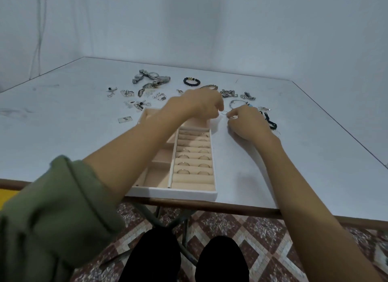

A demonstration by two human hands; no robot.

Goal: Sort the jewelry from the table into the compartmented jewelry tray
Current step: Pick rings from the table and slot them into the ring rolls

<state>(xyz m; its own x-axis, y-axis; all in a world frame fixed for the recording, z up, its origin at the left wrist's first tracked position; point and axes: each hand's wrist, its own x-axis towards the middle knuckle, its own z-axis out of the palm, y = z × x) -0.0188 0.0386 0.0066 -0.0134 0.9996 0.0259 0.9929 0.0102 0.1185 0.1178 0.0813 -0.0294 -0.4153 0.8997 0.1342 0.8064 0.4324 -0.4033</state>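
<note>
Two grips, left hand (201,103), right hand (245,122), seemingly pinch hoop (224,113); tray (172,194) runs fore-aft.

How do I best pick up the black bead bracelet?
Probably best: pinch the black bead bracelet by its near arc, from above, one finger inside the ring. It lies flat, open in the middle, clear of other pieces.

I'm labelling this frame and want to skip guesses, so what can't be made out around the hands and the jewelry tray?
Head view only.
- thin wire piece pinched between left hand and right hand: too small to name.
- jewelry tray: left compartments partly covered by the left forearm.
- black cord: partly behind the right hand.
- small silver bits far left: blurred.
</note>
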